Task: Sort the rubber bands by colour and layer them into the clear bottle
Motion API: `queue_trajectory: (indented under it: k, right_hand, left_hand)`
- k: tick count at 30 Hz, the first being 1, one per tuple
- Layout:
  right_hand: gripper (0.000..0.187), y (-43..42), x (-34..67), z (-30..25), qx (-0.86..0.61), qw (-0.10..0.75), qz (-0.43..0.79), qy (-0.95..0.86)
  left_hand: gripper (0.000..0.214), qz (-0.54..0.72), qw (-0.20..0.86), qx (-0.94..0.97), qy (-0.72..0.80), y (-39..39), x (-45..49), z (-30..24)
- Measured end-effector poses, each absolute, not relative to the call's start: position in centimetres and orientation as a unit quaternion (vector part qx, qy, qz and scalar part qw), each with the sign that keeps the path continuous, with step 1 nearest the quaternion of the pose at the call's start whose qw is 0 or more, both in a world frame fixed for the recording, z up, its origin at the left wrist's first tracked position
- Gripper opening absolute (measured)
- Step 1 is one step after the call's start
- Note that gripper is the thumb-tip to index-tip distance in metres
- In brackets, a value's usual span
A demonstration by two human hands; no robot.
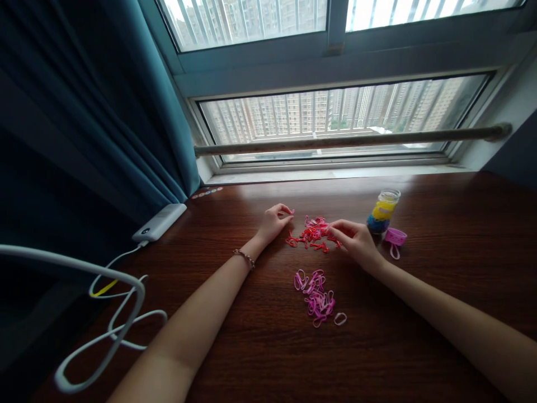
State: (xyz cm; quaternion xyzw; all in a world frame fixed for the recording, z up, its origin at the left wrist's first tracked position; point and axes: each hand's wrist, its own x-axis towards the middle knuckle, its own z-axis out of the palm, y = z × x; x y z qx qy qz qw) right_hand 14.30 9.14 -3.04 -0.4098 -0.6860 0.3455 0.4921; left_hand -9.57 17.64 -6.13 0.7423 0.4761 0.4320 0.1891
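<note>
Pinched between the thumb and fingertips of my left hand [274, 222] is a small pink rubber band [292, 211]. It is held just left of a pile of red and pink rubber bands [314, 234]. My right hand [352, 240] reaches into the right side of that pile, its thumb and fingers closed together at a pink band; the fingertips partly cover what they grip. Nearer to me lies a second pile, of pink and purple rubber bands [319, 299], with one pale band [340, 319] apart at its right.
Right of the piles stands an uncapped glass jar [384, 210] with yellow and blue contents. Beside it sits a pink lid with a loop [395, 238]. A white power bank [160, 222] with a looping white cable [138, 291] lies left, by the blue curtain [138, 112]. A window is behind.
</note>
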Motion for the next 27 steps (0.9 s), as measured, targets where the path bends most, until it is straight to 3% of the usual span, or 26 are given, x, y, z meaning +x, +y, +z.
queue_trajectory:
  k: [6, 8, 13, 18, 23, 27]
  right_hand:
    - [0.032, 4.8, 11.9, -1.6, -0.197, 0.282, 0.357, -0.868]
    - [0.034, 5.1, 12.0, -1.9, -0.21, 0.288, 0.33, -0.874]
    - [0.025, 9.1, 14.1, -3.4, -0.38, 0.441, 0.162, -0.797]
    - [0.034, 12.0, 15.7, -5.3, -0.414, 0.338, 0.039, -0.844]
    - [0.047, 13.0, 15.6, -6.4, -0.452, 0.235, 0.038, -0.86]
    - [0.04, 13.9, 15.9, -6.7, -0.432, 0.269, 0.087, -0.856]
  left_hand:
    - [0.019, 0.5, 0.267, 0.669, 0.48, 17.9, -9.7, -6.1]
    - [0.02, 0.502, 0.3, 0.657, 0.476, 17.6, -9.4, -5.4]
    - [0.026, 0.397, 0.435, 0.687, 0.426, 15.6, -8.6, -2.0]
    - [0.022, 0.111, 0.546, 0.775, 0.3, 12.8, -6.9, 0.5]
    - [0.026, 0.007, 0.527, 0.817, 0.235, 11.7, -5.5, 0.4]
    - [0.028, 0.209, 0.384, 0.833, 0.339, 12.9, -6.1, -0.8]
